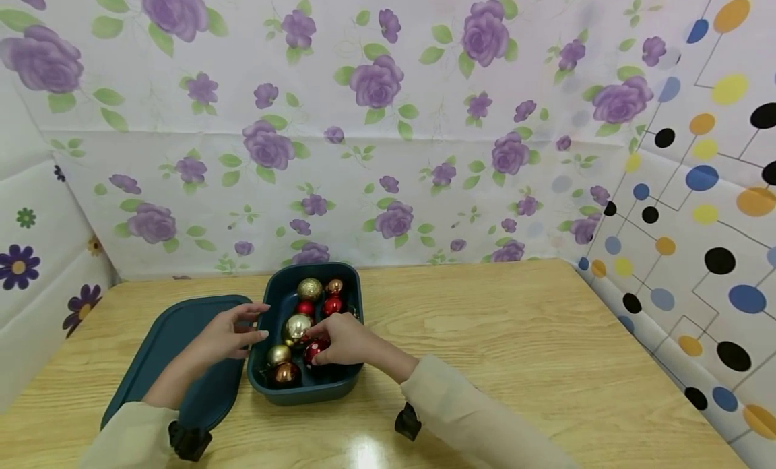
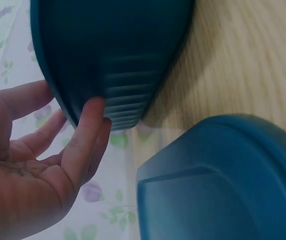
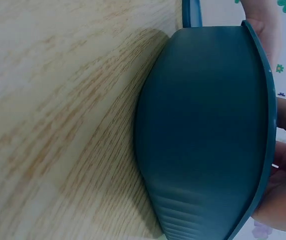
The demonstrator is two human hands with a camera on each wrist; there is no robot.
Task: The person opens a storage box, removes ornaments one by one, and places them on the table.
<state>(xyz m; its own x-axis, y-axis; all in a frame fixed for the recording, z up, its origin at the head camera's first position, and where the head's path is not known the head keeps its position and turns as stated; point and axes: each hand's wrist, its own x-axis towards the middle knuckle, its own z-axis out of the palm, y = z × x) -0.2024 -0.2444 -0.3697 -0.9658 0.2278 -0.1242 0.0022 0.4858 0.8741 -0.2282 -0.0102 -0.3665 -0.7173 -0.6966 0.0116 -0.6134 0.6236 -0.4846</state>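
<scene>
A dark teal box [image 1: 321, 393] stands on the table with shiny Christmas baubles inside. My right hand [image 1: 351, 341] reaches over its right rim and pinches a red bauble [image 1: 313, 350] between thumb and fingers. Beside it lie a large pale gold bauble [image 1: 298, 327], a smaller gold one [image 1: 279, 354] and a copper one [image 1: 285, 374]. Farther back are a glittery gold bauble [image 1: 310, 289] and a red one [image 1: 332, 305]. My left hand [image 1: 221, 335] holds nothing; its fingers are spread at the box's left rim, and in the left wrist view the fingertips meet the box wall [image 2: 113, 45].
A flat teal lid [image 1: 176, 334] lies left of the box, under my left forearm. The wooden table [image 1: 497, 334] extends to the right. Flowered cloth [image 1: 339, 186] hangs behind, and dotted cloth [image 1: 685, 206] borders the right side.
</scene>
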